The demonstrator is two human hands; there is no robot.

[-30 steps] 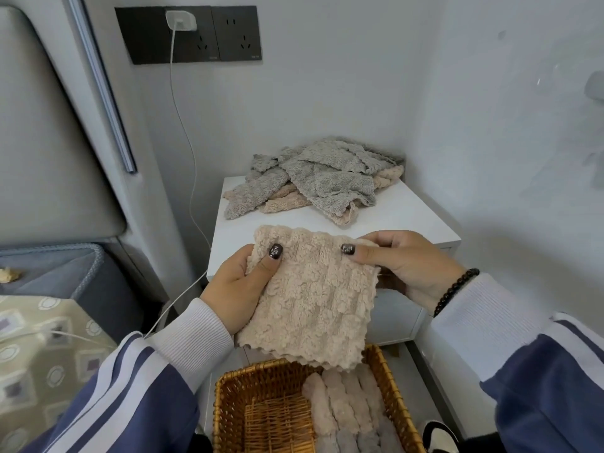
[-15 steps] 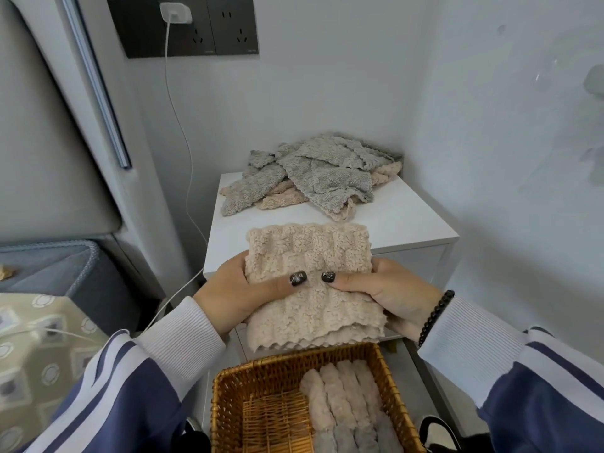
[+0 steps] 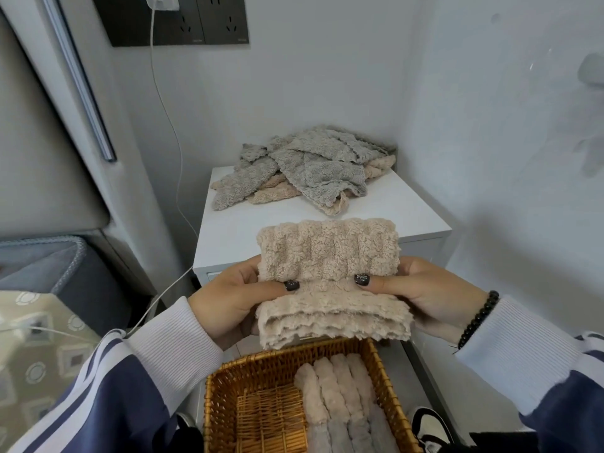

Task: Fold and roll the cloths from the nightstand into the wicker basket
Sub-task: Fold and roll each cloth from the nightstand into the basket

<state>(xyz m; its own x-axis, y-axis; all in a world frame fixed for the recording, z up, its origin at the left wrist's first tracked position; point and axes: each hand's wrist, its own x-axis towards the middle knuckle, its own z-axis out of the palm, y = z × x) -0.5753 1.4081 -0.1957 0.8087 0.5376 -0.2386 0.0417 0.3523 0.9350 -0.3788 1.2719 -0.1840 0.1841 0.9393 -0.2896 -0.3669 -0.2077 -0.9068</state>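
At frame centre, my left hand (image 3: 225, 308) and right hand (image 3: 425, 299) pinch a folded beige cloth (image 3: 330, 282), thumbs on top, above the wicker basket (image 3: 382, 371); a slackened pinch could let the layers slip and unfold.

From my remote seat I log the left hand (image 3: 225, 302) and right hand (image 3: 431, 294), both with dark glossy polish on the thumbnails. Both sleeves are navy, ending in wide white ribbed cuffs; the left sleeve (image 3: 108, 397), at 8 o'clock, carries white stripes along its length. A black beaded bracelet (image 3: 478, 318) rings the right wrist at 4 o'clock.
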